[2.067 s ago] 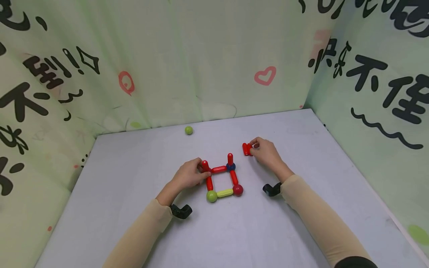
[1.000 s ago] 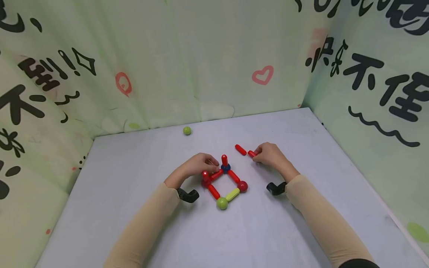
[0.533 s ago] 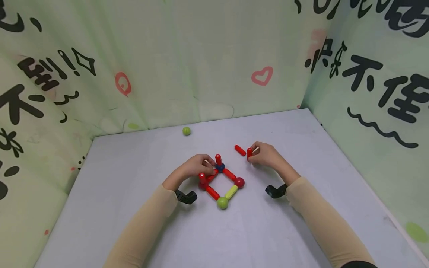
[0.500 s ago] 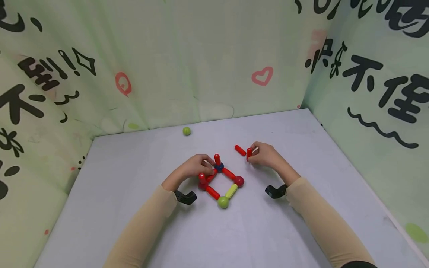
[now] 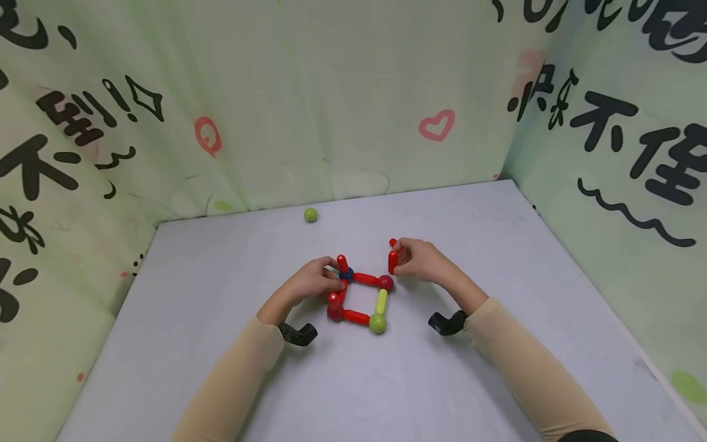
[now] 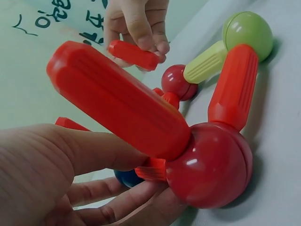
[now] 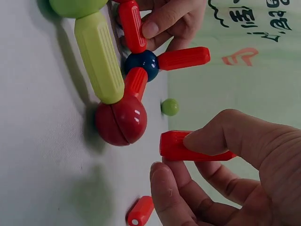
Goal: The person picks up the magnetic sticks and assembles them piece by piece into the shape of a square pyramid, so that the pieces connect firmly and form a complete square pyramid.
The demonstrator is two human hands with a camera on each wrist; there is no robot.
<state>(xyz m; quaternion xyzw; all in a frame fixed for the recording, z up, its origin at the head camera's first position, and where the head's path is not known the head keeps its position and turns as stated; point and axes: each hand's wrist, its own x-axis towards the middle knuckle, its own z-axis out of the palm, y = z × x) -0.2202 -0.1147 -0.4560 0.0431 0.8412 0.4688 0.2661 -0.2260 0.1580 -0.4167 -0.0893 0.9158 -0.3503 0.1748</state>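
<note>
A square frame of magnetic rods and balls lies on the table, with red balls (image 5: 335, 311) (image 7: 121, 121), a blue ball (image 7: 142, 65), a green ball (image 5: 378, 323), red rods (image 5: 356, 317) and one yellow rod (image 5: 382, 302). Two red rods stand upright, one on the blue ball, one on the near-left red ball. My left hand (image 5: 310, 283) pinches the red rod of the frame's left side between thumb and fingers. In my right hand (image 5: 422, 263) a loose red rod (image 7: 188, 146) is pinched upright, just beyond the far-right red ball.
Another red rod (image 7: 140, 211) lies on the table behind the right hand, mostly hidden in the head view. A loose green ball (image 5: 311, 215) sits near the table's back edge. Printed curtains (image 5: 353, 98) stand close behind and on both sides.
The frame has turned under the left hand, bringing a red ball to the far right corner. The right hand has picked up one red rod, turned it upright and carried it left towards the frame.
</note>
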